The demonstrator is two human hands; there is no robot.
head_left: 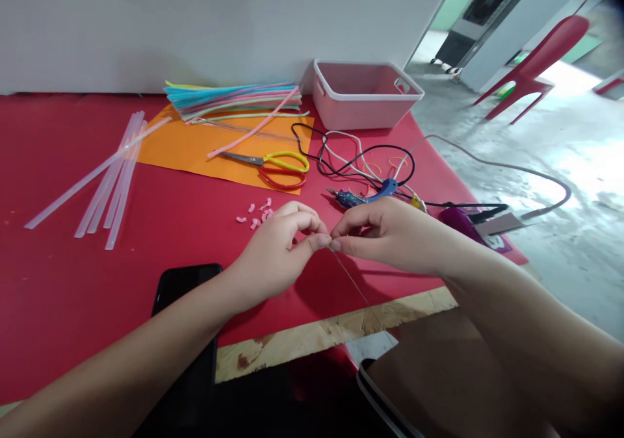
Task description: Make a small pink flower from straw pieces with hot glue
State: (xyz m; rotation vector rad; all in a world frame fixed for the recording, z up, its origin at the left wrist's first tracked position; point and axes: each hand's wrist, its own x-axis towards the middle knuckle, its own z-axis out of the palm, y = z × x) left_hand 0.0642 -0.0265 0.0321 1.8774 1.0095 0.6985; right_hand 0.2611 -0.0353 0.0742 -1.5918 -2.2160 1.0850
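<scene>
Over the front of the red table, my left hand (pixel 287 246) and my right hand (pixel 385 233) meet fingertip to fingertip. Both are closed in a pinch on a thin strand (pixel 348 274), wire or thread, which slants down to the right toward the table edge. Whatever else sits between the fingertips is hidden. Small pink cut pieces (pixel 254 223) lie just beyond my left hand, partly covered by it. Behind my right hand rests a blue glue gun (pixel 363 196). Scissors (pixel 277 165) with yellow and red handles lie farther back.
Pastel pipe cleaners (pixel 234 102) lie on an orange sheet (pixel 195 158). Glue sticks (pixel 114 178) are at left, a pink basket (pixel 365 103) at the back. Tangled cables (pixel 363 155) run to a purple power strip (pixel 455 220). A black phone (pixel 188 279) is under my left forearm.
</scene>
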